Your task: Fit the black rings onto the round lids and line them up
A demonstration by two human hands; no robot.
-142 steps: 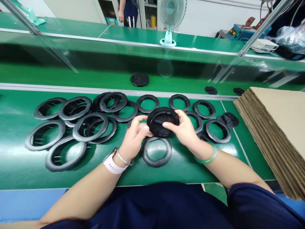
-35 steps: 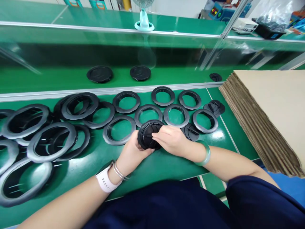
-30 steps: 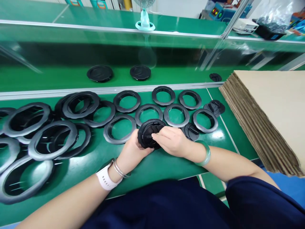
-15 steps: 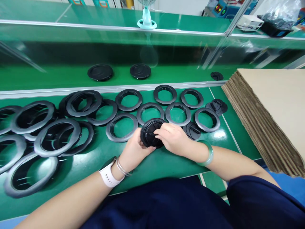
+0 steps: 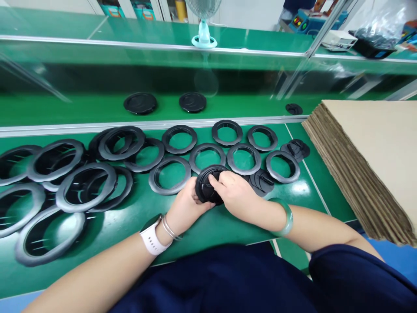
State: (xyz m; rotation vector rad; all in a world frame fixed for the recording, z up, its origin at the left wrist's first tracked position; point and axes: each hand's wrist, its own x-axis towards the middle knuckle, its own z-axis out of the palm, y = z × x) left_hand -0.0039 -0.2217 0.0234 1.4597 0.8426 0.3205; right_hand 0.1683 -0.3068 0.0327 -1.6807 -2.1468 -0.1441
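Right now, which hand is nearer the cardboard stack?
Right. The right hand, on the round black part, is left of the cardboard stack; the left hand, gripping that part, is farther left.

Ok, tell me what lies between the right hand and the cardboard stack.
In the head view, flat black discs and a dark ring lie between the right hand and the cardboard stack.

Both forearms cross the near edge of the counter, left hand curled, right hand close by, thumb extended.
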